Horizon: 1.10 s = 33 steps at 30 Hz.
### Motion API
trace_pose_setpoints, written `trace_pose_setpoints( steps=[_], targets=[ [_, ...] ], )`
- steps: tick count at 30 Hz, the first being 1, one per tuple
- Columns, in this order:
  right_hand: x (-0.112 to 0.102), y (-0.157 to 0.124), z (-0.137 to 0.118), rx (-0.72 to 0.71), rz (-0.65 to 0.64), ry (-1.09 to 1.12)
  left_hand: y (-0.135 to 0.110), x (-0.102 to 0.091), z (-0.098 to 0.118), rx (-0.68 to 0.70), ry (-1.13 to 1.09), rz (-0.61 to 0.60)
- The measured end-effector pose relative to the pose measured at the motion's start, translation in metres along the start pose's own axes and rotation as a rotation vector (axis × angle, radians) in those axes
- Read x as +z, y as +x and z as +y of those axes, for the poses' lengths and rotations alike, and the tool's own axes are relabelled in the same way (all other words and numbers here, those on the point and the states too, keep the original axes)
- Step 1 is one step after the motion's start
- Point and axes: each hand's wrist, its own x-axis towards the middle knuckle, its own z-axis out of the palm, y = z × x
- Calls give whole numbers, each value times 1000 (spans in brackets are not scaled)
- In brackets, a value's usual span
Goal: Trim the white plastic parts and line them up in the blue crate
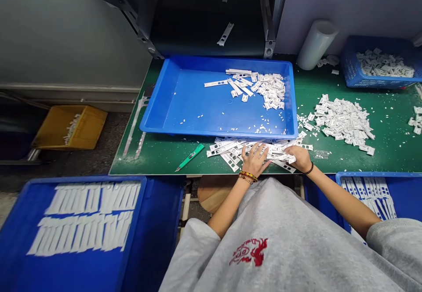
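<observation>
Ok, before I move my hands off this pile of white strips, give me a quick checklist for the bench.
Left hand on the white perforated strips: ok, spread over them.
Right hand grip on the strips: cannot tell, its fingers hide the contact.
Green utility knife apart from the hands: ok, it lies on the green mat, left of the strips.
Blue tray floor free of loose bits: not ok, small white bits are scattered on it.
Strips in the front-left blue crate in order: ok, they lie in two rows.
</observation>
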Motion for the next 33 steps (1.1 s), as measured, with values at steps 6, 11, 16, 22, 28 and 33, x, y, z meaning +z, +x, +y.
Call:
trace_pose_setpoints(
  steps=[6,11,16,22,28,33],
  targets=[
    [-5,-3,4,330,162,8,3,-4,3,-91,-22,-208],
    [0,-2,7,514,282,77,10,-7,19,62,-25,-276],
    [1,7,3,642,418,166,39,-3,38,323,10,-387],
    [-35,19,19,759,746,160,47,10,39,303,14,-433],
    [-58,-10,35,840,1006,3,43,12,37,291,-8,-425],
    [-34,-40,36,915,913,-14,41,12,38,256,-21,-364]
  ],
)
